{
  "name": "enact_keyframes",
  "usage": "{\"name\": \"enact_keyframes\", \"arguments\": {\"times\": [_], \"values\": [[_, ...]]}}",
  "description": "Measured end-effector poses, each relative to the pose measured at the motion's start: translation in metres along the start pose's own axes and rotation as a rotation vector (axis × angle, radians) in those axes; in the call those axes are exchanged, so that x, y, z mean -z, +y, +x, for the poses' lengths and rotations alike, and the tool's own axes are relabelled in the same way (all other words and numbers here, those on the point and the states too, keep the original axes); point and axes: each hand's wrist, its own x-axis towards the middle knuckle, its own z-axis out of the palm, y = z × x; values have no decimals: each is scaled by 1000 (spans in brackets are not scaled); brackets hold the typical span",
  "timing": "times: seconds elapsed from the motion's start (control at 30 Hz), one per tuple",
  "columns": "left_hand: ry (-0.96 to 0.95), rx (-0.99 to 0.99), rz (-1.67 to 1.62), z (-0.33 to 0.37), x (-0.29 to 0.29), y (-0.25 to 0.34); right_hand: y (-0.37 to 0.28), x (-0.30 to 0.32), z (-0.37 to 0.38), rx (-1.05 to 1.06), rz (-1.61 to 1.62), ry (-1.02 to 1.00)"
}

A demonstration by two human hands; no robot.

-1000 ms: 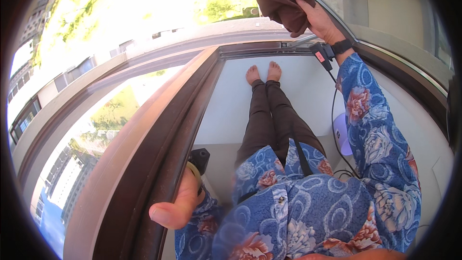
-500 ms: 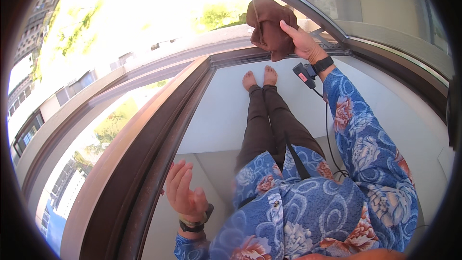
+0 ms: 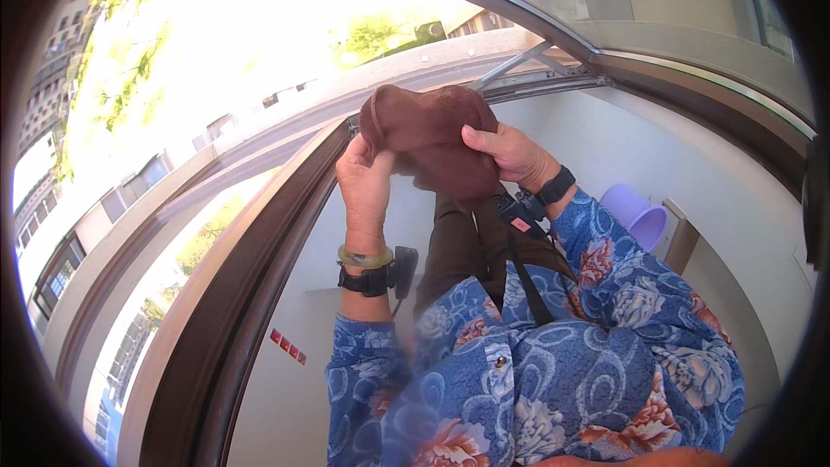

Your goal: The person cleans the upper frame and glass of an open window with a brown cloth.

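A brown cloth (image 3: 432, 134), bunched and folded, hangs between my two hands in front of the window opening. At its left edge my left hand (image 3: 363, 177) grips it, fingers partly hidden behind the fabric. My right hand (image 3: 514, 154) holds the right side, thumb on top and the other fingers out of sight underneath. Each wrist wears a black strap with a small device; on the left one there is also a pale bangle (image 3: 365, 258).
A brown window frame (image 3: 285, 233) runs along the left. An opened glass sash (image 3: 674, 43) stands at upper right, with a metal stay (image 3: 514, 65) at its corner. A purple bucket (image 3: 635, 214) is at right, beside a white wall (image 3: 726, 173).
The cloth has come down and left, nearer to me. My left hand has risen from beside the frame and taken hold of it. My right hand still grips it.
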Motion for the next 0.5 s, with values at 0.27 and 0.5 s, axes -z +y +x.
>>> {"name": "enact_keyframes", "arguments": {"times": [0.27, 0.5], "values": [[-256, 101, -532, -47, 36, 10, 65, 43, -8, -199, 418, 243], [-53, 99, -129, 19, -20, -22, 144, 51, 4, -245, 234, 157]]}}
